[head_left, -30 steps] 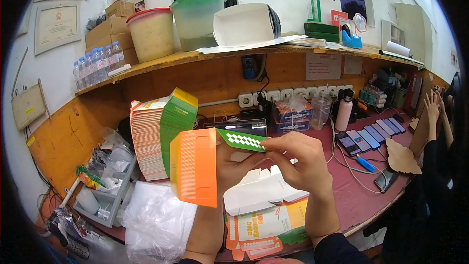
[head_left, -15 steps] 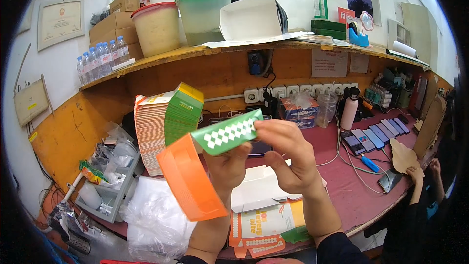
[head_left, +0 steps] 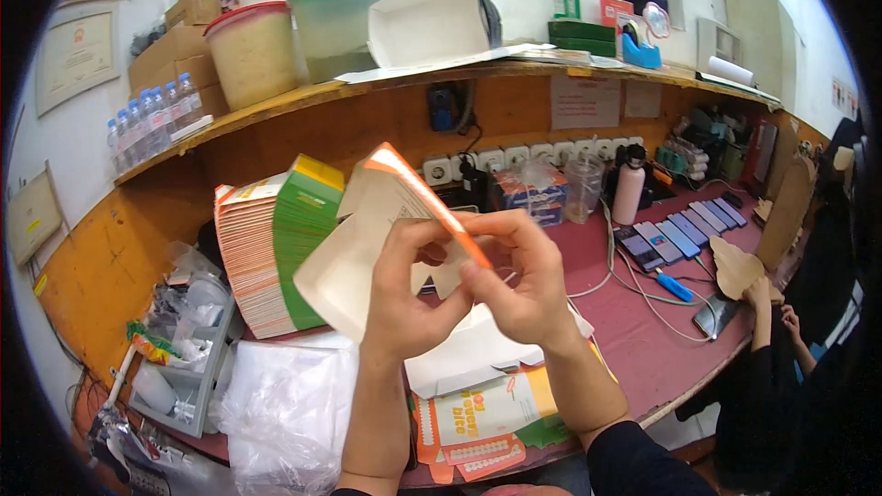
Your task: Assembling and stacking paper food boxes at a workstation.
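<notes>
A partly folded cardboard carton [head_left: 335, 280] is held up over the table, its cream inside facing me and an orange edge slanting across the top. My left hand [head_left: 404, 294] grips its near side with curled fingers. On the orange edge, my right hand [head_left: 528, 289] pinches with thumb and fingers. Beneath my hands lie an open white-sided carton [head_left: 469, 358] and a flat printed carton [head_left: 501, 413] in orange, cream, yellow and green. To the left of my hands stands a thick fanned stack of flat cartons [head_left: 303, 253], orange-edged and green.
A clear plastic bag [head_left: 285, 413] and a grey bin [head_left: 188, 386] are at the left. Several phones [head_left: 680, 237], cables and a pink bottle [head_left: 629, 188] sit at the right. A co-worker's hand [head_left: 761, 298] holds brown card. Tubs stand on the shelf [head_left: 367, 78] above.
The carton has been turned, so its cream inside shows instead of the orange and green outside. Both hands have shifted their grip on it. The whole view has moved slightly to the right.
</notes>
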{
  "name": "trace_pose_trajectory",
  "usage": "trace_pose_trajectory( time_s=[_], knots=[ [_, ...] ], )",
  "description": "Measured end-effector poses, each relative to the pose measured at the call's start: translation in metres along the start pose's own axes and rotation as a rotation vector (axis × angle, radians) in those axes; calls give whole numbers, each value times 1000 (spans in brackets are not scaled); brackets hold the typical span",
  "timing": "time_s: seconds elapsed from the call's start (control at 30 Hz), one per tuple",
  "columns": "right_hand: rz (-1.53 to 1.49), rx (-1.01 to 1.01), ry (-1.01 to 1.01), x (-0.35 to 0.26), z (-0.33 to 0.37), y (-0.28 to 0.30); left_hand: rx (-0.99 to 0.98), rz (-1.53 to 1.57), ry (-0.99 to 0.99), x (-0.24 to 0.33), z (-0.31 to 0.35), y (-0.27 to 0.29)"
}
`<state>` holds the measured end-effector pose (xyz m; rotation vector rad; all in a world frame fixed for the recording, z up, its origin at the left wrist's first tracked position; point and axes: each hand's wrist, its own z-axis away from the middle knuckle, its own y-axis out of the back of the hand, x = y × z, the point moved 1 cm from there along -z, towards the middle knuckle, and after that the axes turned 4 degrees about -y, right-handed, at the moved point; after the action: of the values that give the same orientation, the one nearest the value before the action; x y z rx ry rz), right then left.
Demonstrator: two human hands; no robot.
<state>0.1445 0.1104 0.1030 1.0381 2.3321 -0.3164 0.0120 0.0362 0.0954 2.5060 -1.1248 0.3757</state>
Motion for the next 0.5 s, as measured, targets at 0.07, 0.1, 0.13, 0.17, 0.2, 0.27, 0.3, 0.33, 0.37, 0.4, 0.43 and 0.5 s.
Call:
trace_pose_trajectory(
  time_s=[0.07, 0.1, 0.13, 0.17, 0.2, 0.27, 0.3, 0.33, 0.37, 0.4, 0.43, 0.5],
  knots=[
    [50, -81, 81, -7, -1, 1, 53, 209, -15, 12, 0, -6],
    [190, -154, 203, -6, -3, 5, 77, 292, 24, 9, 3, -8],
    [329, -178, 340, -9, -6, 8, 135, 303, -1, 11, 2, -6],
    [335, -176, 375, -15, -8, 8, 163, 355, -3, 13, 3, -4],
    [332, -178, 416, -17, -9, 4, 195, 397, -7, 14, 3, 0],
    [350, -136, 448, -4, -10, 1, 239, 453, -24, 17, 3, 0],
    [376, -93, 485, 2, -11, 0, 283, 518, -50, 17, 1, 0],
    [367, -91, 487, 4, -9, 1, 282, 509, -50, 16, 0, -1],
    [357, -30, 495, 5, -6, 6, 320, 495, -33, 15, -1, -3],
    [337, 27, 502, 7, -6, 6, 362, 473, -16, 14, -2, -5],
    [330, 113, 630, 13, -10, 4, 418, 488, -19, 19, -5, -9],
    [343, 138, 596, 10, -7, 3, 453, 422, -24, 16, -3, -11]
  ],
)
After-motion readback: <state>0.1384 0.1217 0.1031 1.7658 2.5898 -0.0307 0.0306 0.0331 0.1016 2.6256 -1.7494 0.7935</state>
